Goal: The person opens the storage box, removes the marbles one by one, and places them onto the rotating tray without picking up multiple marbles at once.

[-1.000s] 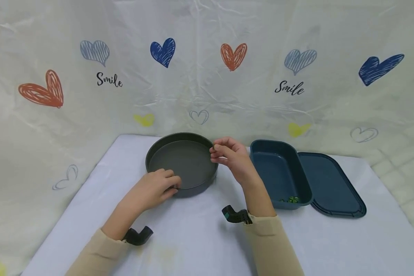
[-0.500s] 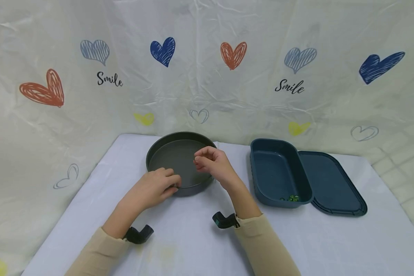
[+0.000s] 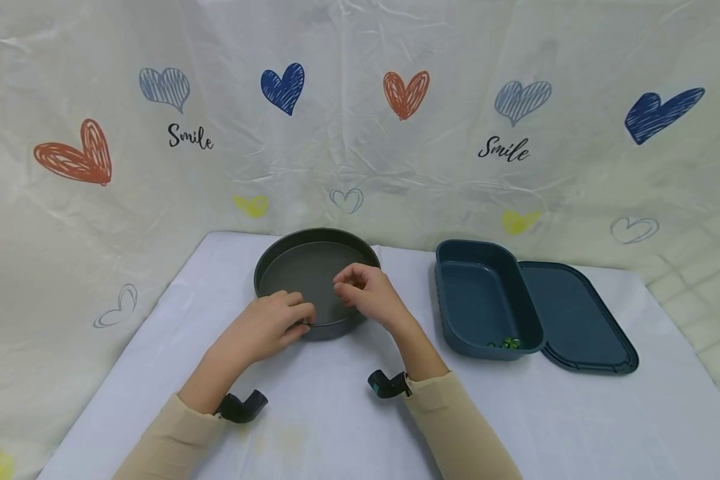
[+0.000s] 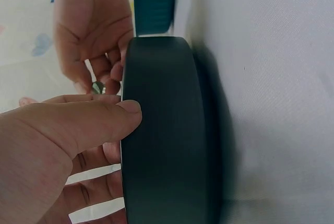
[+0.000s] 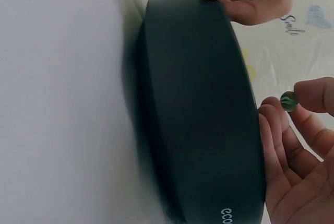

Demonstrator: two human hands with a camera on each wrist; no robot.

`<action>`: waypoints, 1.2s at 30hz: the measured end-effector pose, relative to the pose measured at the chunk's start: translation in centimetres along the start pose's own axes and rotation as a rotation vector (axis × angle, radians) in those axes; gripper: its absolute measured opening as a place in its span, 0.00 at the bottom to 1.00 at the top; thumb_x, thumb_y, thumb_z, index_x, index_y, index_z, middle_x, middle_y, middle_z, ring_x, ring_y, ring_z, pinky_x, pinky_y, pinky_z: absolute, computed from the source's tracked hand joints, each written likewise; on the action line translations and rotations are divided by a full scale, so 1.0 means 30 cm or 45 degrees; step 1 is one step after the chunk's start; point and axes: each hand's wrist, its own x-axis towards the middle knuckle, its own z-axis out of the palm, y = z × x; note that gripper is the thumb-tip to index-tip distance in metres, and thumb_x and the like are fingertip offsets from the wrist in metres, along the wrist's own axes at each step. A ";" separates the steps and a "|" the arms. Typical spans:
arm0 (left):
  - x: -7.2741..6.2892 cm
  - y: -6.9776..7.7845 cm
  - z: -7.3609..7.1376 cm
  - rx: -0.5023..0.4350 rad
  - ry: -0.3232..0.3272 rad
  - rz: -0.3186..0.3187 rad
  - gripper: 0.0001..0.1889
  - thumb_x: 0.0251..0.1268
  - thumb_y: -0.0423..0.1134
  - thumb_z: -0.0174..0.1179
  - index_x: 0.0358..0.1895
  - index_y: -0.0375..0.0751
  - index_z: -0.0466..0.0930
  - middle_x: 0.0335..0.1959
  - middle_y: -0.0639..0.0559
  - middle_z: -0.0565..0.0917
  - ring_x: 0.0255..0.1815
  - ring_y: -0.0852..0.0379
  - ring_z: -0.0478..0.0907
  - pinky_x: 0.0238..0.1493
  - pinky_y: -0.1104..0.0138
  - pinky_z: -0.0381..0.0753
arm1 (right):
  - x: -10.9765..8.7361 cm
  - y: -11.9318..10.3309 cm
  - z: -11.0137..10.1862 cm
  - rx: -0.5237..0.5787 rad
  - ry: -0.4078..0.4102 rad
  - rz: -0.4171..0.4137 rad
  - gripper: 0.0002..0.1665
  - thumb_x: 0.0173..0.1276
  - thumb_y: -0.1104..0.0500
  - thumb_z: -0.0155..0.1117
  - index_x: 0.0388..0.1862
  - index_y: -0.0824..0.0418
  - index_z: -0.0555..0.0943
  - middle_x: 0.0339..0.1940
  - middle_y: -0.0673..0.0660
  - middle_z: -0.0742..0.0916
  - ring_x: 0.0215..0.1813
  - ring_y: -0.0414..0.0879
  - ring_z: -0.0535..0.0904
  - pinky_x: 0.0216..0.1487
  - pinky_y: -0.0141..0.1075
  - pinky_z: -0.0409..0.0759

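My left hand (image 3: 267,327) grips the near left rim of a round dark grey pan (image 3: 306,270), thumb outside on the wall and the other fingers inside. Over the pan's right part is my right hand (image 3: 369,297). Between its thumb and finger it pinches a small green glass marble (image 5: 288,101), which the left wrist view also shows; in the head view the fingers hide it. No marble shows on the visible part of the pan's floor. Several more green marbles (image 3: 510,343) lie at the near end of a blue rectangular container (image 3: 477,287).
The container's flat blue lid (image 3: 576,320) lies just right of it on the white tablecloth (image 3: 336,420). A pale curtain (image 3: 360,147) printed with hearts hangs close behind the table. The pan stands left of the container, with a gap between them.
My right hand has moved left and a little nearer, from the pan's right rim to above its inside, still pinching the marble. My left hand has stayed on the rim.
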 end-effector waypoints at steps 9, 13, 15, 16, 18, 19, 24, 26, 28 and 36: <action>-0.002 -0.007 0.005 0.024 0.005 0.003 0.08 0.61 0.41 0.71 0.39 0.57 0.82 0.32 0.63 0.76 0.32 0.59 0.73 0.32 0.66 0.74 | -0.002 -0.004 0.026 -0.390 -0.074 -0.097 0.02 0.70 0.57 0.64 0.39 0.53 0.83 0.31 0.47 0.85 0.32 0.44 0.80 0.33 0.35 0.78; -0.005 -0.010 0.008 0.026 0.019 0.013 0.08 0.61 0.41 0.71 0.39 0.57 0.82 0.32 0.63 0.76 0.32 0.59 0.73 0.32 0.66 0.74 | -0.002 -0.005 0.036 -0.558 -0.122 -0.141 0.02 0.69 0.57 0.63 0.37 0.51 0.82 0.30 0.43 0.85 0.32 0.39 0.79 0.34 0.33 0.78; -0.006 -0.011 0.008 0.032 0.026 0.016 0.08 0.61 0.41 0.71 0.38 0.57 0.81 0.31 0.62 0.76 0.32 0.59 0.74 0.32 0.66 0.75 | -0.003 -0.006 0.041 -0.628 -0.144 -0.165 0.02 0.70 0.57 0.63 0.37 0.51 0.83 0.30 0.43 0.85 0.32 0.38 0.79 0.35 0.33 0.78; -0.007 -0.011 0.009 0.034 0.028 0.018 0.08 0.61 0.41 0.71 0.38 0.57 0.81 0.31 0.62 0.76 0.32 0.59 0.73 0.32 0.66 0.75 | -0.005 -0.007 0.044 -0.661 -0.154 -0.176 0.02 0.70 0.57 0.63 0.37 0.52 0.83 0.30 0.43 0.85 0.32 0.37 0.79 0.35 0.33 0.78; -0.008 -0.011 0.009 0.039 0.031 0.017 0.08 0.61 0.41 0.71 0.38 0.58 0.81 0.31 0.62 0.75 0.31 0.59 0.73 0.32 0.67 0.74 | -0.007 -0.010 0.049 -0.734 -0.173 -0.199 0.03 0.70 0.58 0.63 0.38 0.53 0.84 0.30 0.43 0.85 0.31 0.37 0.78 0.35 0.33 0.78; -0.009 -0.011 0.009 0.041 0.032 0.016 0.08 0.61 0.41 0.71 0.38 0.58 0.81 0.31 0.62 0.75 0.31 0.59 0.73 0.32 0.67 0.74 | -0.009 -0.012 0.052 -0.770 -0.183 -0.210 0.04 0.70 0.58 0.62 0.39 0.53 0.84 0.30 0.43 0.85 0.30 0.37 0.78 0.35 0.34 0.77; -0.009 -0.010 0.007 0.043 0.034 0.015 0.08 0.61 0.41 0.71 0.38 0.58 0.81 0.31 0.63 0.75 0.31 0.60 0.72 0.31 0.68 0.73 | -0.015 -0.020 0.068 -0.958 -0.246 -0.218 0.08 0.71 0.59 0.59 0.41 0.50 0.85 0.28 0.43 0.84 0.26 0.37 0.75 0.31 0.33 0.75; -0.008 -0.010 0.006 0.040 0.034 0.019 0.08 0.61 0.41 0.71 0.38 0.58 0.81 0.31 0.63 0.75 0.30 0.60 0.72 0.31 0.68 0.73 | -0.018 -0.023 0.073 -1.008 -0.268 -0.212 0.09 0.72 0.58 0.58 0.41 0.49 0.85 0.29 0.42 0.84 0.26 0.36 0.75 0.30 0.32 0.75; -0.007 -0.010 0.008 0.038 0.034 0.024 0.08 0.61 0.41 0.71 0.38 0.58 0.82 0.31 0.63 0.75 0.31 0.60 0.72 0.31 0.68 0.73 | -0.020 -0.028 0.075 -1.036 -0.279 -0.205 0.09 0.73 0.59 0.58 0.41 0.49 0.86 0.31 0.43 0.86 0.27 0.36 0.76 0.31 0.32 0.75; -0.002 -0.008 0.007 0.045 0.020 0.019 0.07 0.62 0.42 0.71 0.39 0.58 0.82 0.31 0.63 0.74 0.31 0.60 0.72 0.32 0.67 0.74 | -0.025 -0.032 0.077 -1.067 -0.282 -0.195 0.11 0.73 0.60 0.58 0.41 0.49 0.87 0.36 0.44 0.88 0.31 0.36 0.78 0.33 0.32 0.76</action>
